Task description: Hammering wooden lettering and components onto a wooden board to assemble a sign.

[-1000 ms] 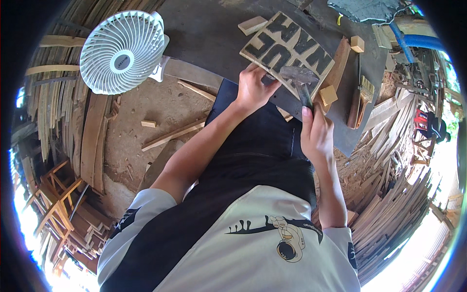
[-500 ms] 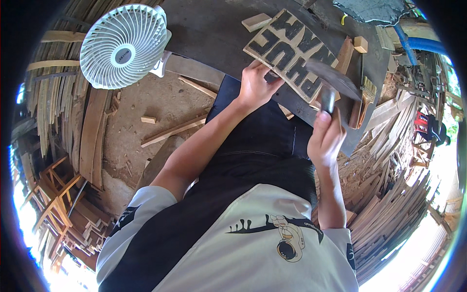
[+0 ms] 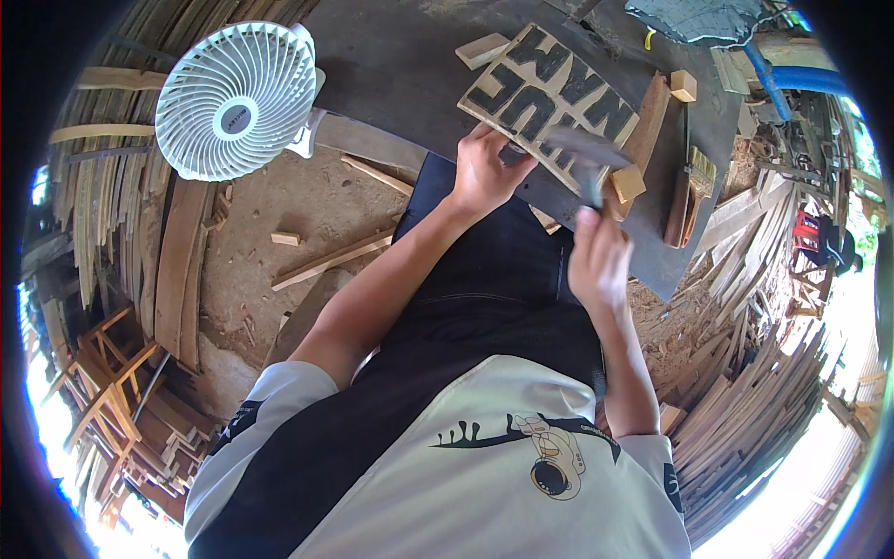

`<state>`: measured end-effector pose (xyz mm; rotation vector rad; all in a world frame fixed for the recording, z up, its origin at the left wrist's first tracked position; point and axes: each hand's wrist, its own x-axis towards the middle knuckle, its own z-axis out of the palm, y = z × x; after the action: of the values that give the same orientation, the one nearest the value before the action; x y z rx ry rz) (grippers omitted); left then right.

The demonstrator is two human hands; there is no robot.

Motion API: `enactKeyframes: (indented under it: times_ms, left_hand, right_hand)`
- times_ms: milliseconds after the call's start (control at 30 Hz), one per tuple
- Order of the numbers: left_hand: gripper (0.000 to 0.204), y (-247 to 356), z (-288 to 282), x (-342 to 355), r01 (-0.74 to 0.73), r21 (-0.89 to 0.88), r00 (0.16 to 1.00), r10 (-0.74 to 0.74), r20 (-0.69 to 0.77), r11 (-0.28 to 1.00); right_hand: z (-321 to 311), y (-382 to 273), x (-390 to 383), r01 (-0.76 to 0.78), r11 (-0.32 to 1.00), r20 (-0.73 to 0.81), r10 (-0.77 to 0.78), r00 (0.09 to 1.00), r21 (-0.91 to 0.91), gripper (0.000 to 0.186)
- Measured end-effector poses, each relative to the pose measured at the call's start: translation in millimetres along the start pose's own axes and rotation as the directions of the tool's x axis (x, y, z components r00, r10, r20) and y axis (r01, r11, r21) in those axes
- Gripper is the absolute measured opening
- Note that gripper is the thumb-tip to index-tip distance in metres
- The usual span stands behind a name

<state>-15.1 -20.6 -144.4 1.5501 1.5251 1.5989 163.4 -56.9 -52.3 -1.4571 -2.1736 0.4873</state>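
Lettered board [image 3: 548, 98] is at the near side of the dark table [image 3: 391, 70]; the left hand [image 3: 484, 172] seems to grasp its edge, the right hand [image 3: 600, 256] grips the hammer [image 3: 589, 149]. Blows should land flat, away from the left fingers.

fan [image 3: 236, 112] L of bd [image 3: 535, 88] | bd over tbl [image 3: 391, 56] | brush [image 3: 701, 175] R of bd, on tbl

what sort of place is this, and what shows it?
Looks like a woodworking shop or timber yard: long boards are stacked along the sides, a small wood offcut lies on the floor, and the right hand grips a hammer near a lettered wooden panel.
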Motion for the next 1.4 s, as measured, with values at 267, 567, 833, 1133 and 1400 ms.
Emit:
enactKeyframes:
  times_ms: [267, 567, 833, 1133, 1400]
  left_hand:
    - [0.032, 0, -1, 1, -0.025, 0.015, 1.000, 0.025, -0.005, 1.000]
    - [0.028, 5, 15, 1, -0.016, 0.109, 0.993, 0.028, -0.111, 0.994]
    - [0.028, 7, 19, 3, -0.014, 0.142, 0.987, 0.036, -0.156, 0.990]
    - [0.029, 1, 20, -1, -0.099, 0.152, 0.984, 0.119, -0.132, 0.983]
    - [0.029, 0, 7, 2, -0.064, 0.057, 0.997, 0.067, -0.036, 0.996]
  right_hand:
    - [-8, 2, -10, -0.245, 0.896, 0.088, 0.229, 0.969, 0.370, 0.033]
    - [-55, 21, 17, -0.698, 0.271, 0.637, 0.286, 0.716, 0.663, 0.048]
    - [-39, -3, 27, -0.810, 0.161, 0.754, 0.300, 0.584, 0.564, 0.042]
    - [-41, 2, 23, -0.812, 0.039, 0.761, 0.324, 0.562, 0.583, 0.041]
    - [-49, 14, 13, -0.455, 0.804, 0.318, 0.348, 0.882, 0.383, 0.034]
